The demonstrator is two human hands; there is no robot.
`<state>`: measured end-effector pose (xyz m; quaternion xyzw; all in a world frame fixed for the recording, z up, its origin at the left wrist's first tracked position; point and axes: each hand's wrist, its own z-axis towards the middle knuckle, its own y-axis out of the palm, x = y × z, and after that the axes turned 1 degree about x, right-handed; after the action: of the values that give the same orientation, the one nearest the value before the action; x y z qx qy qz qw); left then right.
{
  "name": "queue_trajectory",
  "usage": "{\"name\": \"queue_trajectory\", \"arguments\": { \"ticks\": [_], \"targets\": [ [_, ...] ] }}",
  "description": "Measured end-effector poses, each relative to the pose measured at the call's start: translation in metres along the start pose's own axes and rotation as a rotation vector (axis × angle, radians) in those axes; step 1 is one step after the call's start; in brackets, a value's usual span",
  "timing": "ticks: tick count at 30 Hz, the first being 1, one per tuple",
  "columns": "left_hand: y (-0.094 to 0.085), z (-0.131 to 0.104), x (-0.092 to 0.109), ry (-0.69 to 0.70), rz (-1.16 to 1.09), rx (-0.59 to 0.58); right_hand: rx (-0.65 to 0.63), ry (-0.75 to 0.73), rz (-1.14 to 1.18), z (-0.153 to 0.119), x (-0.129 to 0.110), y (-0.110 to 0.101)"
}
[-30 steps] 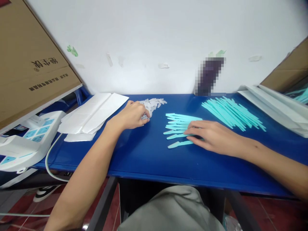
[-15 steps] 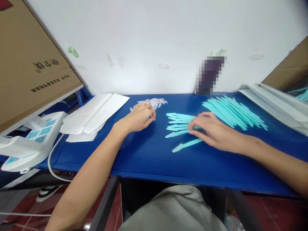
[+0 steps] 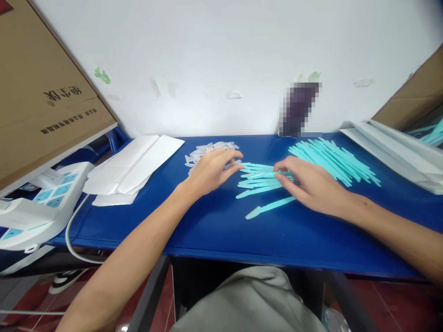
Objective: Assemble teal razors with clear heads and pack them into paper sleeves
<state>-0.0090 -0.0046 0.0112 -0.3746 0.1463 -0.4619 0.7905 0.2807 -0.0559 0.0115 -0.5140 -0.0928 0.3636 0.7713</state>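
My left hand (image 3: 218,169) is closed in a pinch at the left ends of the teal sticks, with a small translucent plastic cap (image 3: 238,162) seemingly between its fingertips. Behind it lies a heap of similar clear caps (image 3: 218,146), partly covered by the hand. My right hand (image 3: 304,182) pinches a teal eyebrow razor (image 3: 266,175) whose blade end points left. Below it several teal razors (image 3: 258,184) are spread side by side, and a single razor (image 3: 270,206) lies apart nearer to me.
A larger pile of teal razors (image 3: 335,159) lies at the right on the blue table (image 3: 214,230). White paper sheets (image 3: 134,166) and a white power strip (image 3: 58,198) are at the left. Cardboard boxes (image 3: 51,60) stand on both sides, before a white wall (image 3: 207,55).
My left hand has moved right, from the clear caps to near the razors' left ends. The right hand has a razor raised slightly over the spread ones.
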Motion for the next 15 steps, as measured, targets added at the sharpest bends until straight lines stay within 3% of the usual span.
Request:
{"name": "queue_trajectory", "arguments": {
  "ticks": [5,15],
  "targets": [
    [0.005,0.002,0.006,-0.013,0.013,0.181,0.058,-0.007,-0.138,0.0,0.002,0.001],
    [-0.003,0.005,0.013,0.115,0.062,0.125,0.199,-0.064,-0.095,0.001,-0.007,-0.003]
  ]
}}
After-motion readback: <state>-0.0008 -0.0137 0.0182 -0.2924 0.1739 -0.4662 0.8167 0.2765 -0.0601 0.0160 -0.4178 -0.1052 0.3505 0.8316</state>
